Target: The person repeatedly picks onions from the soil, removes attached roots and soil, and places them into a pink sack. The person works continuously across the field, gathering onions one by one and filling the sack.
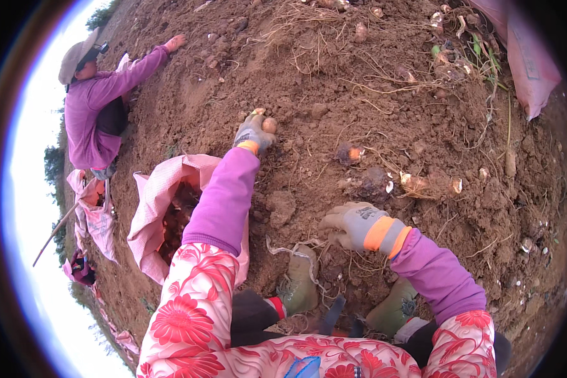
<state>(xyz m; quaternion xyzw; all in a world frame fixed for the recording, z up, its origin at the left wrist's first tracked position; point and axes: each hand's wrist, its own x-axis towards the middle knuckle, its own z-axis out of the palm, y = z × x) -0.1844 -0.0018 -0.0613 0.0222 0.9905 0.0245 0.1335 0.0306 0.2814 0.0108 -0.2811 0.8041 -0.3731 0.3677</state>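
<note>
My left hand (251, 133), in a grey glove with an orange cuff, reaches forward over the soil. Its fingers are closed on a round brown tuber (269, 125), and a small pale piece shows at the fingertips. Just behind it, beneath my left forearm, a pink woven sack (151, 195) stands with its mouth open and dark tubers inside. My right hand (359, 223), gloved the same way, hovers low over the soil with fingers loosely bent and apart, nothing seen in them. Beyond it lie a dark soil-covered clump (373, 184) and a root piece with pale broken ends (428, 186).
Another person (97, 107) in purple crouches at the far left, one hand on the soil. More sacks (94, 211) stand behind them. A pink sack (530, 63) lies at the upper right. A pale cord (296, 247) runs by my green shoes (299, 283). Roots and tubers litter the ground.
</note>
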